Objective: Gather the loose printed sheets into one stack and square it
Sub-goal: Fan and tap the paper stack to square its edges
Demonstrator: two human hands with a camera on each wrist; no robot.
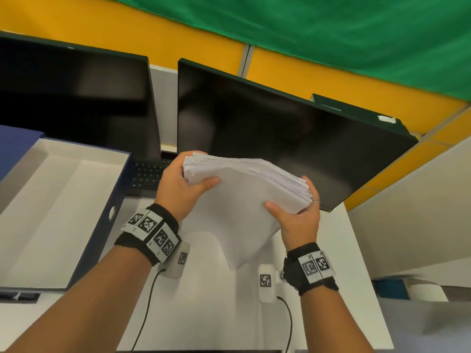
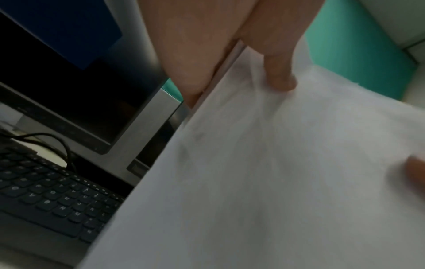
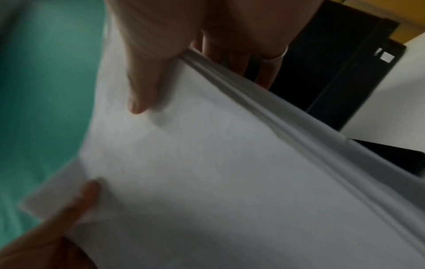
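Observation:
A thick stack of white sheets hangs in the air above the white desk, one corner pointing down. Its top edges look fanned and uneven. My left hand grips the stack's upper left corner, thumb on the near face and fingers behind. My right hand grips the right corner the same way. In the left wrist view my left hand's thumb presses the stack. In the right wrist view my right thumb lies on the stack, with my fingers behind its layered edge.
Two dark monitors stand at the back of the desk. A black keyboard lies under them. An open blue box file with a white inside sits at the left. The desk's right edge drops off beside my right wrist.

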